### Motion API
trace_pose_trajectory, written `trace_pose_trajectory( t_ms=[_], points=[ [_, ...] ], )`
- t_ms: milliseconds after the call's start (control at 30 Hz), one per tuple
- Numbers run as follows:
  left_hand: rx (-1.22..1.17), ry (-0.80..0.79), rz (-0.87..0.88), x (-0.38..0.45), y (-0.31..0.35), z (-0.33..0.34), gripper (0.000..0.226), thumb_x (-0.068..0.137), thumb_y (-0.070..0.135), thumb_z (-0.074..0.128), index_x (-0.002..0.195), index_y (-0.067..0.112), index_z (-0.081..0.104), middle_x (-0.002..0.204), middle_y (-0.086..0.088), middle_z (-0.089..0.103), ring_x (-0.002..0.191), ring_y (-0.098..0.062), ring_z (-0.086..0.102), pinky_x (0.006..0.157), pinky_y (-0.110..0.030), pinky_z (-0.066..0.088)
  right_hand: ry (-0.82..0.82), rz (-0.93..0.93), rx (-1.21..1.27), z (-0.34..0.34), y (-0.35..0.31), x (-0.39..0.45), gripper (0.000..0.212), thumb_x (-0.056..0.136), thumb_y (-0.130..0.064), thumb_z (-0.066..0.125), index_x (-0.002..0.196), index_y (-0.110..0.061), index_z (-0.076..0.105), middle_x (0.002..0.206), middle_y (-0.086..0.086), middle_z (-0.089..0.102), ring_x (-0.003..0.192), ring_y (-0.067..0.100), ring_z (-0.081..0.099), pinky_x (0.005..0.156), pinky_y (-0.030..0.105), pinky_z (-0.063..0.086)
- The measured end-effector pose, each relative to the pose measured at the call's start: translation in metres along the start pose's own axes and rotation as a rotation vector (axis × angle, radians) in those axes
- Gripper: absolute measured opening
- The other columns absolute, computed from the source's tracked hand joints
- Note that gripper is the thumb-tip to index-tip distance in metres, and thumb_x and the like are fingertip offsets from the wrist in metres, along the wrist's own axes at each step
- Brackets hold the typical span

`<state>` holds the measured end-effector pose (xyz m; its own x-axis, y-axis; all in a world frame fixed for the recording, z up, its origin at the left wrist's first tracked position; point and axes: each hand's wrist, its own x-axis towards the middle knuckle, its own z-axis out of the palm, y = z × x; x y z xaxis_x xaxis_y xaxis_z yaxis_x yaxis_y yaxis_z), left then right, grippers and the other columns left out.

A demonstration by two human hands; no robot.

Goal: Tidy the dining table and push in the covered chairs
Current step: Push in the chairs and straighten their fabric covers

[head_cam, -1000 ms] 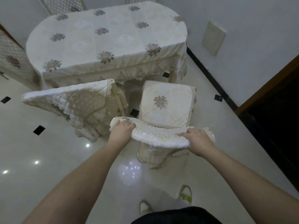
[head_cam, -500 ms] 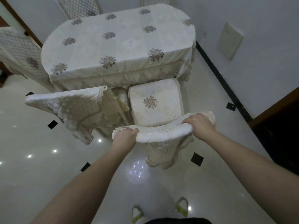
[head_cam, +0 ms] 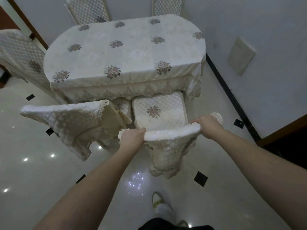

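Chair backrest (head_cam: 172, 136) between left grip (head_cam: 132, 138) and right grip (head_cam: 207, 124).

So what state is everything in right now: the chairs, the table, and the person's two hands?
Chair being held: seat partly under the table's lace edge, not fully in.
Left hand: grips the backrest top.
Right hand: grips the backrest top near its right end.
Neighbouring chair: angled, its cover hanging loose.
Dining table: covered by a flowered cloth.
Far chairs: upright behind the table.
Left chair: covered, beside the table.
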<state>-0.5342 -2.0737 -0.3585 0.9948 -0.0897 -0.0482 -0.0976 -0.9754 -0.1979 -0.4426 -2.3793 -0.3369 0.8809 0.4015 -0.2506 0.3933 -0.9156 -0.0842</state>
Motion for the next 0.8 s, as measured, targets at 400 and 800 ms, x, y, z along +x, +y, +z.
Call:
trace_pose_trajectory(
  t_ms=[400, 800],
  points=[
    [0.029, -0.060, 0.095, 0.041, 0.007, -0.002, 0.033, 0.049, 0.028, 0.085, 0.064, 0.022, 0.056, 0.047, -0.001, 0.054, 0.039, -0.021, 0.055, 0.043, -0.026, 0.020, -0.042, 0.030, 0.028, 0.007, 0.030, 0.016, 0.050, 0.073, -0.008, 0.062, 0.113, -0.037, 0.064, 0.111, -0.005, 0.065, 0.103, 0.019, 0.059, 0.091, 0.030, 0.041],
    [0.041, -0.057, -0.016, 0.070, 0.007, -0.023, 0.016, 0.084, 0.039, 0.059, 0.092, 0.024, 0.058, 0.085, 0.002, 0.068, 0.080, -0.020, 0.067, 0.057, -0.030, 0.029, 0.002, 0.003, 0.085, -0.007, 0.043, 0.046, 0.045, 0.074, -0.012, 0.062, 0.112, -0.037, 0.063, 0.111, -0.003, 0.064, 0.105, 0.023, 0.056, 0.081, 0.029, 0.037]
  ],
)
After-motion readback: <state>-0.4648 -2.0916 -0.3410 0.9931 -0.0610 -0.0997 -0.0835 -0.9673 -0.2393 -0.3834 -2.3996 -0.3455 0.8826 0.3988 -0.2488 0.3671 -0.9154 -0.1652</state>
